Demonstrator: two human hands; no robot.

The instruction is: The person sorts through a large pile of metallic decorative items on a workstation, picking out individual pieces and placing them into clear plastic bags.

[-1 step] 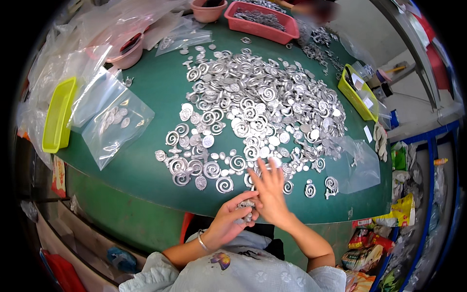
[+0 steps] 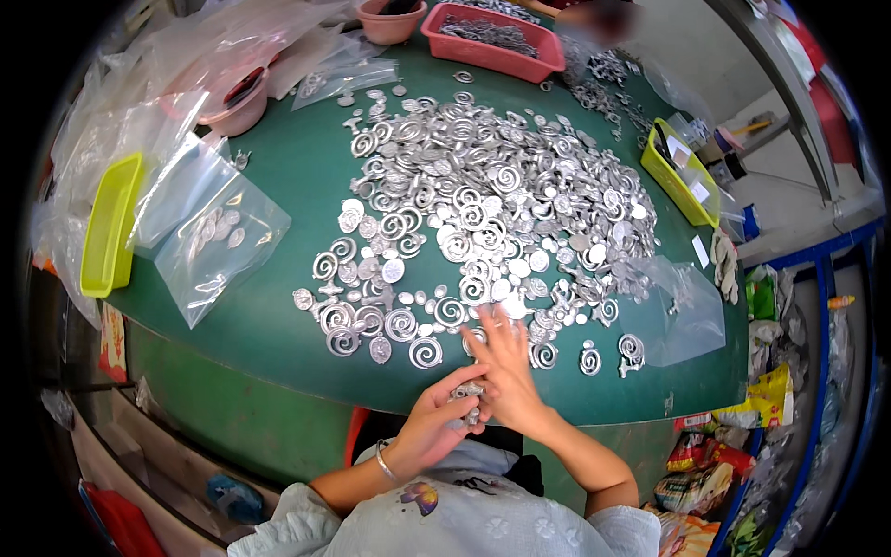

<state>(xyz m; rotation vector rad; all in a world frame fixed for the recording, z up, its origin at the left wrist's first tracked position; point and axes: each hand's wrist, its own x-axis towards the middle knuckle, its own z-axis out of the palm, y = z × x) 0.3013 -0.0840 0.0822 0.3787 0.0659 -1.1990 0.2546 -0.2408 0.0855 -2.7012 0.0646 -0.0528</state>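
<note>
My left hand [image 2: 434,420] is closed around a small cluster of silvery metal pieces [image 2: 469,394] at the table's near edge. Right beside it, my right hand [image 2: 510,371] has its fingers spread over the near edge of a large heap of silver metal charms [image 2: 501,176]. The fingertips are slightly blurred, and whether they touch any charm I cannot tell. Flat spiral pendants [image 2: 426,352] and small oval discs lie loose left of these fingers. To the right, two more spiral pieces [image 2: 590,360] sit apart from the heap.
A clear bag with oval discs [image 2: 223,241] and a yellow-green tray [image 2: 111,223] lie left. Another yellow-green tray [image 2: 682,176] and a clear bag [image 2: 687,320] are right. A pink tub of metal parts [image 2: 497,42] stands at the back, near another person's arm [image 2: 548,6].
My right hand has shifted slightly left and toward me. The left hand keeps its hold on the metal pieces. The whole table view has slid a little to the left.
</note>
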